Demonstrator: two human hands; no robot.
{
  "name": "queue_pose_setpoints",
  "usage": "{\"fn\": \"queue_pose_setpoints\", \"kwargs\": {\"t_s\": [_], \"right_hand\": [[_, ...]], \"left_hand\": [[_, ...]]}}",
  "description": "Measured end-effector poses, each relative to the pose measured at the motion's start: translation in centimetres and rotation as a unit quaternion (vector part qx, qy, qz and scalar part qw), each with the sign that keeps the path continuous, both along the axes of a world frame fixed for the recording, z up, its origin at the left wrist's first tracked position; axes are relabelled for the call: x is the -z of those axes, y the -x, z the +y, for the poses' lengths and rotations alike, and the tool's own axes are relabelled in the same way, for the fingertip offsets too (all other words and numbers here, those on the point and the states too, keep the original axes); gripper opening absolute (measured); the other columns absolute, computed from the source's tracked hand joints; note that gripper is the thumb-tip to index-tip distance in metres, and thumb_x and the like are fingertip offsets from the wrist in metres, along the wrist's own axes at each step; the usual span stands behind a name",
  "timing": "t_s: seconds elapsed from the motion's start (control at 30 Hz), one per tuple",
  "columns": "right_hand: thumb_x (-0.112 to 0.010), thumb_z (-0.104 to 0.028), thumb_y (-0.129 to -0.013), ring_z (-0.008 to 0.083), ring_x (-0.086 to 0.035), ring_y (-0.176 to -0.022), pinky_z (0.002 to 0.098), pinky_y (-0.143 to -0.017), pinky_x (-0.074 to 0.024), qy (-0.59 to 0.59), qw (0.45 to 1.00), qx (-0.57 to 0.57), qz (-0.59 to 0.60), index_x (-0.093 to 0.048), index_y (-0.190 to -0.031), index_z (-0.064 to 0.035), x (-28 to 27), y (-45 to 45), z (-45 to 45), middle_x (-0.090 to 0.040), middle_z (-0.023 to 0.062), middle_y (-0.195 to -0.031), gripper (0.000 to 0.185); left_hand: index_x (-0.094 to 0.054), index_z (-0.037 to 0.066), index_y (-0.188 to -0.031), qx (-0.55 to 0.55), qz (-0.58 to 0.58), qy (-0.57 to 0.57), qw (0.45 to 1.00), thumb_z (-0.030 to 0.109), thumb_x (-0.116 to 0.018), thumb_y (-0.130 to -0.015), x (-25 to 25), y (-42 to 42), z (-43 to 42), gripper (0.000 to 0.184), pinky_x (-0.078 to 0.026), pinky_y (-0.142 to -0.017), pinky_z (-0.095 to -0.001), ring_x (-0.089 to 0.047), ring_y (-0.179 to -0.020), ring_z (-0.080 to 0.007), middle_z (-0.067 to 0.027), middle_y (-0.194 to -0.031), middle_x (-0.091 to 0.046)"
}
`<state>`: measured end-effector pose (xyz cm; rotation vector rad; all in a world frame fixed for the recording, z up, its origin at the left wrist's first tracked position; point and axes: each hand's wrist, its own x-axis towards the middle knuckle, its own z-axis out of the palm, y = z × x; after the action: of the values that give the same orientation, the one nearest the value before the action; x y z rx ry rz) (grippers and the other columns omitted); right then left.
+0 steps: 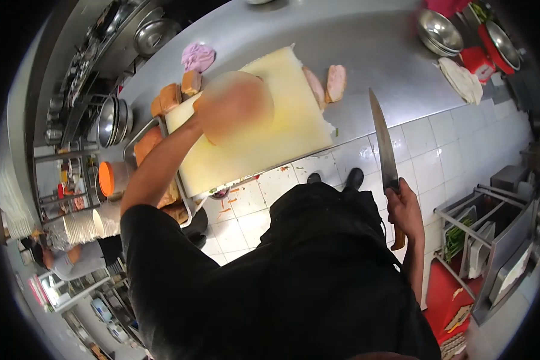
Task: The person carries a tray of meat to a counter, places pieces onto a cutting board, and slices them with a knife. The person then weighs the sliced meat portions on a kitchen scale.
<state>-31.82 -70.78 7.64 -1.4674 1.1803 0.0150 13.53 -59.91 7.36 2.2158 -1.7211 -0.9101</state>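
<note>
My right hand (pixel 405 209) is closed around the wooden handle of a large knife (pixel 383 141), held out to the right of the metal table with the blade pointing up and away. My left hand (pixel 234 108) is over the yellowish cutting board (pixel 258 150); a blur covers its fingers, so what it holds or touches is hidden. Brownish edges of something show beside that hand. Two pale slices of meat, one of them a pinkish slice (pixel 336 83), lie at the board's right. Browned blocks of meat (pixel 170 96) sit at its left.
A metal tray (pixel 189 210) with more browned pieces stands under my left arm. A pink cloth (pixel 198 57) lies behind the board. Steel bowls (pixel 440 33) and a white cloth (pixel 462 80) are at the far right. A person (pixel 81 258) is at the left.
</note>
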Motion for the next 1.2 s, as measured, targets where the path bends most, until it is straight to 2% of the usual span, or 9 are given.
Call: {"fn": "queue_pose_setpoints", "kwargs": {"t_s": [0.1,0.2,0.33,0.4,0.43,0.67,0.8,0.97,1.2], "right_hand": [[-0.052,-0.015,-0.093,0.0108,-0.046,-0.047,0.0287,-0.042,-0.0395,0.021,1.000,0.001,-0.004,-0.050,-0.099,-0.0015,0.9,1.6,-1.4,-0.048,0.0028,-0.059,0.015],[-0.052,-0.015,-0.093,0.0101,-0.046,-0.049,0.0276,-0.042,-0.0414,0.021,1.000,0.005,-0.022,-0.051,-0.110,-0.0001,1.9,3.5,-3.6,-0.047,0.0014,-0.060,0.023],[-0.053,-0.013,-0.092,0.0111,-0.050,-0.054,0.0285,-0.045,-0.0433,0.067,0.996,0.011,-0.057,-0.050,-0.117,0.0031,4.4,6.3,-7.7,-0.053,0.0045,-0.065,0.029],[-0.055,-0.012,-0.092,0.0127,-0.054,-0.059,0.0297,-0.052,-0.0448,0.095,0.993,-0.007,-0.063,-0.051,-0.112,0.0031,4.5,7.8,-10.2,-0.059,0.0074,-0.071,0.025],[-0.056,-0.016,-0.089,0.0449,-0.062,-0.082,0.0459,-0.072,-0.0480,0.094,0.993,0.018,-0.068,-0.051,-0.102,0.0027,4.5,8.7,-11.2,-0.064,0.0266,-0.083,0.023],[-0.052,-0.020,-0.090,0.0461,-0.060,-0.081,0.0488,-0.073,-0.0459,0.088,0.995,0.036,-0.013,-0.049,-0.096,0.0010,0.9,16.1,-17.9,-0.063,0.0267,-0.079,0.022],[-0.052,-0.020,-0.090,0.0463,-0.060,-0.080,0.0492,-0.073,-0.0457,0.105,0.989,0.097,-0.025,-0.049,-0.096,0.0009,1.3,19.8,-19.4,-0.063,0.0270,-0.080,0.022],[-0.052,-0.020,-0.090,0.0460,-0.060,-0.079,0.0491,-0.071,-0.0455,0.098,0.984,0.147,-0.015,-0.049,-0.096,0.0008,1.9,22.3,-20.3,-0.063,0.0263,-0.078,0.022],[-0.054,-0.021,-0.090,0.0459,-0.059,-0.076,0.0491,-0.069,-0.0451,0.091,0.979,0.176,-0.036,-0.048,-0.093,-0.0009,2.7,24.2,-20.8,-0.061,0.0257,-0.075,0.021]], "left_hand": [[-0.039,0.006,-0.136,-0.244,0.307,0.074,0.917,0.015,-0.074,-0.068,-0.3,1.1,-2.1,0.077,-0.046,-0.095,-0.0427,-0.055,-0.112,-0.0313,-0.0115,-0.123,-0.055],[-0.040,0.006,-0.136,-0.343,0.615,0.160,0.692,0.024,-0.068,-0.073,-0.9,3.9,-5.8,0.071,-0.046,-0.093,-0.0494,-0.054,-0.114,-0.0327,-0.0138,-0.124,-0.055],[-0.045,0.007,-0.133,-0.124,0.773,0.183,0.595,0.035,-0.061,-0.076,-3.9,9.5,-15.3,0.066,-0.047,-0.090,-0.0496,-0.053,-0.114,-0.0333,-0.0152,-0.128,-0.053],[-0.044,0.008,-0.134,-0.097,0.737,0.182,0.644,0.037,-0.060,-0.077,-6.5,12.6,-21.1,0.066,-0.048,-0.088,-0.0466,-0.054,-0.112,-0.0325,-0.0147,-0.128,-0.053],[-0.044,0.008,-0.134,-0.094,0.701,0.185,0.682,0.037,-0.060,-0.077,-7.6,14.3,-24.0,0.066,-0.048,-0.088,-0.0463,-0.055,-0.111,-0.0321,-0.0144,-0.127,-0.053],[-0.049,0.004,-0.130,0.014,0.266,0.294,0.918,0.011,-0.075,-0.068,-15.5,26.4,-45.6,0.067,-0.049,-0.087,-0.0316,-0.058,-0.104,-0.0196,-0.0098,-0.119,-0.056],[-0.055,0.004,-0.124,0.112,0.006,0.348,0.931,0.019,-0.079,-0.063,-14.8,29.1,-57.0,0.067,-0.050,-0.086,-0.0323,-0.059,-0.102,-0.0198,-0.0104,-0.116,-0.058],[-0.060,0.011,-0.123,0.110,-0.128,0.278,0.946,0.048,-0.076,-0.046,-11.9,32.3,-65.3,0.087,-0.043,-0.098,-0.0408,-0.053,-0.115,-0.0320,-0.0184,-0.118,-0.059],[-0.062,0.000,-0.116,0.080,-0.168,0.250,0.950,0.039,-0.079,-0.057,-8.2,34.9,-69.4,0.073,-0.050,-0.087,-0.0323,-0.065,-0.100,-0.0220,-0.0155,-0.109,-0.067]]}}
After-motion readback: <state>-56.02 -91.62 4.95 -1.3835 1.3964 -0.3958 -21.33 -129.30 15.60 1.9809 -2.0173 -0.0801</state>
